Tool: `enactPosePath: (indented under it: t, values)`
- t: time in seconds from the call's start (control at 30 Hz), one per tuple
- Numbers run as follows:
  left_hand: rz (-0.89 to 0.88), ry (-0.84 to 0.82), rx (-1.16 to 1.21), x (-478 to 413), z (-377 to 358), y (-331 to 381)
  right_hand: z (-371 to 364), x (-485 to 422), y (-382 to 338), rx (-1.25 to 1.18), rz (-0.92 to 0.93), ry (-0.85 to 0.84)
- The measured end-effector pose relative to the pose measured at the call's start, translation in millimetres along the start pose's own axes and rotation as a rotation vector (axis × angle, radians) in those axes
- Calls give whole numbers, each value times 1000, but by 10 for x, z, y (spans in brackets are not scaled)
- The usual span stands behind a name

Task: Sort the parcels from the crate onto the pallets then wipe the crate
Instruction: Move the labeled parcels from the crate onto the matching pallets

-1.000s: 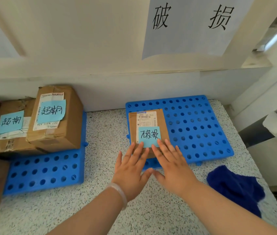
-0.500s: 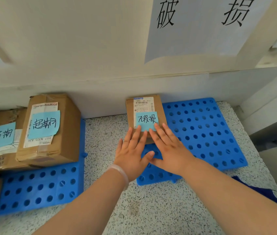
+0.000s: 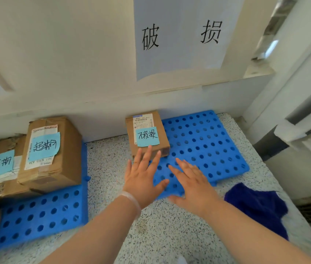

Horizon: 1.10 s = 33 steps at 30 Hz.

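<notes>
– Fingers of the left hand are reaching out straight, tips lying at the near edge of the small brown cardboard parcel with the blue handwritten note; touching or just clear, I cannot tell. The right hand is hovering flat too, gripping nothing.
– Where is the parcel sitting?
– On the far left corner of the blue perforated plastic pallet, close to the white wall behind the pallet.
– So this placing is looking about finished?
– I am judging so. Next, both hands are probably needing to pull away for another parcel; the crate is not showing.
– Room?
– The pallet's right and near parts are lying bare. Left of the pallet, a strip of speckled worktop is separating it from two larger brown boxes on a second blue pallet. A dark blue cloth is lying just off the pallet's near right corner, handy for wiping.
</notes>
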<state>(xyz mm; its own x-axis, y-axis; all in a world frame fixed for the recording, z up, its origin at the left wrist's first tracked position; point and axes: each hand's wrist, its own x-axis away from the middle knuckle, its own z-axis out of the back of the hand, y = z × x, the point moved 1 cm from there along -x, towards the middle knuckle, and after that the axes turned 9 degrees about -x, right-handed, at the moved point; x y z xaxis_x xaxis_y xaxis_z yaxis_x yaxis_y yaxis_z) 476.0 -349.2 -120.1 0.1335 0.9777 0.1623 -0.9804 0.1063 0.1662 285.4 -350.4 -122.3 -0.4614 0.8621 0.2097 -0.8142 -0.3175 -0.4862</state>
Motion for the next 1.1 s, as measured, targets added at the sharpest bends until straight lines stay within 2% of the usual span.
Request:
enactPosePath:
  t: [0.1, 0.23, 0.43, 0.67, 0.9, 1.1]
  values:
    - [-64, -30, -21, 171, -44, 323, -18, 471, 91, -4, -58, 16]
    - [-190, -25, -19, 385, -57, 899, 99, 1104, 249, 9, -170, 127]
    - [-438, 15, -42, 693, -105, 1975, 278, 2154, 565, 16, -390, 270]
    - [-725, -12, -32, 1207, -143, 3355, 419, 3643, 836, 13, -694, 427]
    - [-1061, -24, -69, 2003, -306, 4638, 279, 5176, 1038, -55, -946, 598]
    - [-1156, -103, -102, 2448, -543, 5219, 98, 6004, 1040, -166, -1193, 630]
